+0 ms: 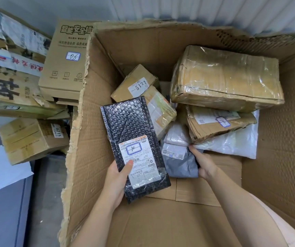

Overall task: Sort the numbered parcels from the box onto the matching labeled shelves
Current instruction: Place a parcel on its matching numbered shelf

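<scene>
I look down into a big open cardboard box (96, 143) with several parcels in it. My left hand (116, 180) grips a black bubble-wrap mailer (130, 125), thumb on its white label with a handwritten number in a blue frame. My right hand (203, 164) grips a grey plastic bag parcel (178, 163) lying on the box floor. Behind it lie a large taped brown parcel (227, 75), a flatter brown parcel with a blue-framed label (220, 123), a white bag (232, 143) and a small carton marked 6121 (136, 82).
Left of the box, outside it, stand stacked cartons: one with a blue-framed label (64, 59), one marked 6215 (34, 138), and larger printed boxes (5, 68). A white sheet (2, 172) lies on a grey surface at lower left. A corrugated wall runs behind.
</scene>
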A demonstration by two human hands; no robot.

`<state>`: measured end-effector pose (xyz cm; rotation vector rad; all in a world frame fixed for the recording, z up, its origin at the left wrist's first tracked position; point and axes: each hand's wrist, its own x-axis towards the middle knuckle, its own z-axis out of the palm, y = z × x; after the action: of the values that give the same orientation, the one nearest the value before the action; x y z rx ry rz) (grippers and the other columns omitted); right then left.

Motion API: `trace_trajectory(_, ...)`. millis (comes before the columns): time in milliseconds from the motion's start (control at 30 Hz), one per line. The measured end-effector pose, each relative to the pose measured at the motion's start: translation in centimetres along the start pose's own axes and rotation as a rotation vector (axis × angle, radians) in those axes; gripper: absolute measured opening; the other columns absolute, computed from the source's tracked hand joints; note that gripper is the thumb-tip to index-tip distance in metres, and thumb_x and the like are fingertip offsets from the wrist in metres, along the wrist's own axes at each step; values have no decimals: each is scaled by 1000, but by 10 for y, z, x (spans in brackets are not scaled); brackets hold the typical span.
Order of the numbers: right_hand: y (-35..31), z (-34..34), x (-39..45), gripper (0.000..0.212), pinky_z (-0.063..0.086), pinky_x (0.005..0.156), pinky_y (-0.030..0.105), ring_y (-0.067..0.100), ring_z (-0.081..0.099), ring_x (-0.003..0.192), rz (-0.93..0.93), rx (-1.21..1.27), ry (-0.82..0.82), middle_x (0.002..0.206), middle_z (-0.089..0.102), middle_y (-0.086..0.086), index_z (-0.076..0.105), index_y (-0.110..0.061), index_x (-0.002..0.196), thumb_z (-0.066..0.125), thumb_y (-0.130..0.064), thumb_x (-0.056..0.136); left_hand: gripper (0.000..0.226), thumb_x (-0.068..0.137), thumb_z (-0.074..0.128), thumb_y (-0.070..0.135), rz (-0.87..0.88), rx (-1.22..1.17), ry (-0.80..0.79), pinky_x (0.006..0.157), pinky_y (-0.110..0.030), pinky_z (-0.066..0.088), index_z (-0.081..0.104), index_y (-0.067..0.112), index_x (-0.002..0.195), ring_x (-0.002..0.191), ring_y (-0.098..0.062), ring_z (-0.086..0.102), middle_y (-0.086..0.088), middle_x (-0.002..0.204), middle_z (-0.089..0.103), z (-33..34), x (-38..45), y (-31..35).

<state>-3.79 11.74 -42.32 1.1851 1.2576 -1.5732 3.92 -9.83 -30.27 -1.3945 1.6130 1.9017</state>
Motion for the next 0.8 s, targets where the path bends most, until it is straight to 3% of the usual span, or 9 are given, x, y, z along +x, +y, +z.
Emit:
trace_trajectory(133,1,-7,-11,20,58,56,31,23,70,67,25,-81,-144,82,72,12,63,-1,101,59,-18,92,24,96,48,5,8,4,0,88,-33,49,57,21,112,102,-10,62,6,110,66,-2,-2,2)
trace_trajectory(267,-1,-14,-26,29,55,78,41,32,65,89,8,-135,-136,104,67,21,59,6,114,57,-14,93,26,96,48,5,7,0,23,96,-38,46,55,17,118,104,-15,61,3,111,66,-1,-10,3)
trace_trajectory(300,-1,-16,-31,26,56,76,40,31,66,88,14,-147,-145,103,67,21,59,5,112,56,-12,93,26,96,48,5,4,-8,25,98,-41,46,55,17,118,106,-19,61,0,113,65,0,-12,4)
trace_trajectory(367,-2,-20,-43,13,58,57,31,22,69,66,22,-155,-163,79,71,14,59,3,96,53,-8,94,26,97,48,5,1,-22,22,101,-46,45,55,15,120,110,-23,61,-5,119,65,-1,-18,6)
trace_trajectory(433,-4,-24,-55,17,52,42,24,15,64,47,15,-143,-138,57,66,9,55,1,79,52,-4,95,27,97,48,6,11,-19,13,101,-47,44,54,14,122,112,-25,60,-6,121,64,-2,-24,9)
trace_trajectory(667,7,-38,-114,30,42,36,15,10,55,36,-73,-231,-109,42,54,5,49,-3,65,49,5,94,28,96,50,5,90,-14,-34,99,-48,46,54,13,122,110,-27,61,-8,121,64,-12,-67,34)
trace_trajectory(733,14,-39,-137,24,45,41,17,12,59,43,-84,-257,-162,49,58,8,53,4,70,49,7,93,27,96,49,4,116,-1,-42,96,-43,47,54,12,121,107,-25,61,-7,119,64,-20,-84,42)
trace_trajectory(800,21,-38,-163,15,53,61,26,24,66,73,-120,-287,-219,83,67,20,58,18,99,52,6,91,25,96,49,5,166,17,-69,93,-38,47,54,14,119,103,-20,61,-4,116,64,-31,-105,53)
